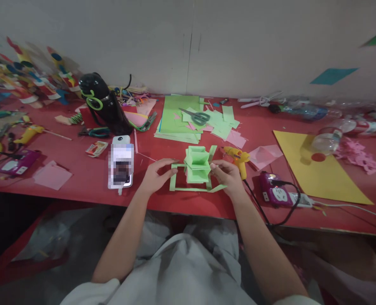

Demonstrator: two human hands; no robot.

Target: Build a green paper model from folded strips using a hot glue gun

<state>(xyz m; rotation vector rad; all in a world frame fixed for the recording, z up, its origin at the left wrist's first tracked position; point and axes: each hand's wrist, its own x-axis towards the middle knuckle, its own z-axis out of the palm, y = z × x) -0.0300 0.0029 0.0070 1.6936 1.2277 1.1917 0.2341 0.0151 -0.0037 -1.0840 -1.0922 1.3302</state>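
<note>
A light green folded-paper wheel (198,157) with flat paddles sits within a rectangular frame of green paper strips (172,183), near the front edge of the red table. My left hand (157,176) has its thumb and fingertips closed on the frame's left side. On the other side, my right hand (228,174) pinches close against the wheel's right end; a small pale tip shows at its fingertips, perhaps a stick. One strip stands up behind the right fingers, and another slants out at the frame's front right corner.
Behind the model lie scissors (198,117) on green paper sheets (178,106). A yellow glue gun (237,157) and purple power socket (275,190) are at right, with cords. A phone (127,180) and black bottle (107,106) stand left. Yellow paper (302,169) and plastic bottles (329,140) lie far right.
</note>
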